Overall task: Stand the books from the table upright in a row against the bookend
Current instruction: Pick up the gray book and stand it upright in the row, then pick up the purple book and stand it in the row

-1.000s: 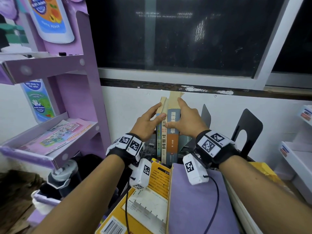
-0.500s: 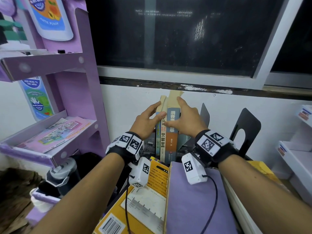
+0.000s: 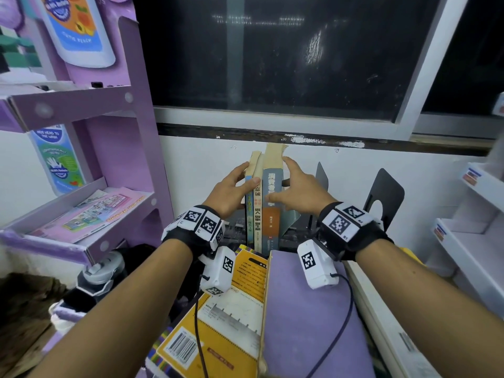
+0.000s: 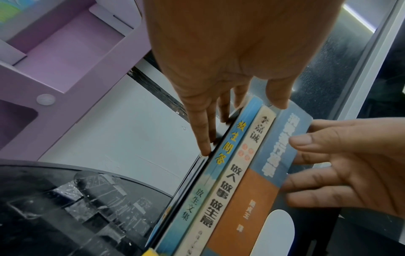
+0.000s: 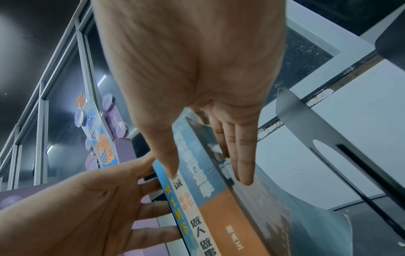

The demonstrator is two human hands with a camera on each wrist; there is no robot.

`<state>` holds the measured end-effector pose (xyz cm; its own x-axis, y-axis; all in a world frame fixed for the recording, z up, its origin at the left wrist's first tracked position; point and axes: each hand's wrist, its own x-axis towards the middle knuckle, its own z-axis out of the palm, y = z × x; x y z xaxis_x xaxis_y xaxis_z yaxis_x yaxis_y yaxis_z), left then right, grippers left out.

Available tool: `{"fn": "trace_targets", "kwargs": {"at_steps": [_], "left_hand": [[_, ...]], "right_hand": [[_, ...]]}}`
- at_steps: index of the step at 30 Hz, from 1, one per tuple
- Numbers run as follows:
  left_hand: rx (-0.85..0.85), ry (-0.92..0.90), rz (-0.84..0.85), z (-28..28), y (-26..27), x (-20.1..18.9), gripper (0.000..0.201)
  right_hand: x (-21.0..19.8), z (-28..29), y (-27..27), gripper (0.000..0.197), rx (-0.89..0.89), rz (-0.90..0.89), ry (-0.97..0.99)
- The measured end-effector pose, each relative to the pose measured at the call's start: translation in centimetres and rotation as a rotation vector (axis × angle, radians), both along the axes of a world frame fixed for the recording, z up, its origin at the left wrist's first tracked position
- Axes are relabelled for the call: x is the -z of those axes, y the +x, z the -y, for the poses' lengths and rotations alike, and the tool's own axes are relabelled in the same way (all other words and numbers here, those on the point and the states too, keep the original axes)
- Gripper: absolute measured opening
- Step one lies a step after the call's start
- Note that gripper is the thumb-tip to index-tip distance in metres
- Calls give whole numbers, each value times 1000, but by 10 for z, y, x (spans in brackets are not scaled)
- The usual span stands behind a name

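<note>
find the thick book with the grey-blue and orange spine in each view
Head: thick book with the grey-blue and orange spine, centre, rightmost of three upright.
Left wrist: right of centre, running diagonally.
Right wrist: lower centre.
Shared landmark: cream-spined book beside it.

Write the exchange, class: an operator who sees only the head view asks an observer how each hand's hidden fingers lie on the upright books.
Operator: Does the left hand curl round the books?
Observer: No. Its straight fingers lie along a dark edge beside the blue book.
Operator: And the right hand?
Observer: It presses straight fingers flat on the grey-and-orange book; the bookend stands apart.
</note>
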<state>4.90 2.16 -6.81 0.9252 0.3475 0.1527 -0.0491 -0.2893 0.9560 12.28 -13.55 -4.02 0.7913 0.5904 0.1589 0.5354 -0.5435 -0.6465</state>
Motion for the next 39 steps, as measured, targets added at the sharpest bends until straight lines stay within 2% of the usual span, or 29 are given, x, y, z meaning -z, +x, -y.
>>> {"fn": "trace_targets", "kwargs": {"at_steps": [4,8,14,19,24,29,35,39], "left_hand": [[-26,55,-49,1,-13,-2,52],[-77,103,-141,6,-27,-3,54],[-77,116,-278,24,-49,0,42],[62,221,-440,55,-62,4,38],[211,367,-594,86,-69,6,57],[249,420,-679,96,-70,12,75],[266,524,-670,101,-74,10,73],[225,510,-670,97,-75,13,79]], "right_hand": [[-11,23,-12,87,7,-30,-97],[-14,51,-25,76,-44,-63,-281],[-6,84,-47,80,-96,-137,-478],[6,100,-61,79,-86,-168,-545],[10,110,-70,83,-77,-187,-580],[12,110,-76,80,-99,-182,-637],[17,105,-78,83,-99,-115,-703],[17,102,-79,74,-103,-91,-699]]}}
